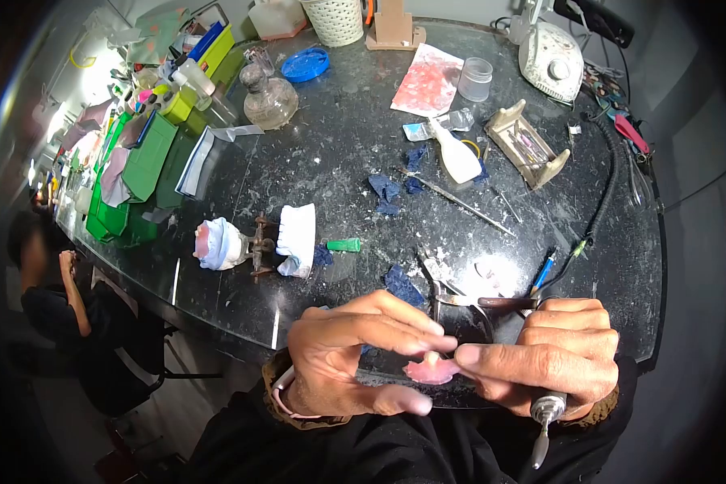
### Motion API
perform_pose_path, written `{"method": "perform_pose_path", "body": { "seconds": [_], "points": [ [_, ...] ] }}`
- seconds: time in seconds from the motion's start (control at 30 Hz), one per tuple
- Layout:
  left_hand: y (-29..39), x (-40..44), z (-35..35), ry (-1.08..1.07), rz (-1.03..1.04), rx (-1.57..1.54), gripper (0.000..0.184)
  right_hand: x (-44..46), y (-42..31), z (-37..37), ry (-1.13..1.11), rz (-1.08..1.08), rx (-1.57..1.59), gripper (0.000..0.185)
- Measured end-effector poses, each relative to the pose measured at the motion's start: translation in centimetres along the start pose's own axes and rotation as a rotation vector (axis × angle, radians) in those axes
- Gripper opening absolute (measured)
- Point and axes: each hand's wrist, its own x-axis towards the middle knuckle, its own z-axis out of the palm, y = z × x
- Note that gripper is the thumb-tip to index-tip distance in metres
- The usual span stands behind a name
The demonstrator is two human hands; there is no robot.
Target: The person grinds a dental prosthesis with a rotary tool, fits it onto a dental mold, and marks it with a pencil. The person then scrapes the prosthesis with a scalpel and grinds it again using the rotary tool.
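Observation:
Near the front edge of the table, my right hand [548,355] is closed round a dental handpiece [547,407], its metal tip pointing down toward my lap. The thumb and finger of that same hand also pinch a small pink denture piece [430,370] with a pale tooth-like bump on top. My left hand [355,347] is open around the left side of this piece, fingers stretched out above and thumb below. Its fingertips are close to the piece; whether they touch it I cannot tell. Just beyond the hands lie metal pliers [440,294].
Left of centre, a plaster model [220,244] sits on a metal articulator [260,246]. Beyond lie a white bottle [457,157], a metal tool [464,204], blue scraps [385,188] and a wooden stand [527,145]. A black cord [603,202] runs down the right. Another person [73,315] sits at left.

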Motion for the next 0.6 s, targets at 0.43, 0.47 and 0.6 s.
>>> {"method": "perform_pose_path", "body": {
  "seconds": [0.43, 0.47, 0.6],
  "points": [
    [0.31, -0.23, -0.18, 0.001, -0.122, -0.253, 0.012, 0.16, 0.06, -0.06, -0.029, 0.034, -0.022, 0.020],
    [0.46, -0.12, -0.02, 0.031, -0.124, -0.198, 0.013, 0.18, 0.06, -0.03, -0.026, 0.036, -0.035, 0.019],
    [0.54, -0.10, -0.02, 0.034, -0.090, -0.142, 0.014, 0.30, 0.04, 0.29, 0.004, 0.056, -0.059, 0.015]
  ]
}}
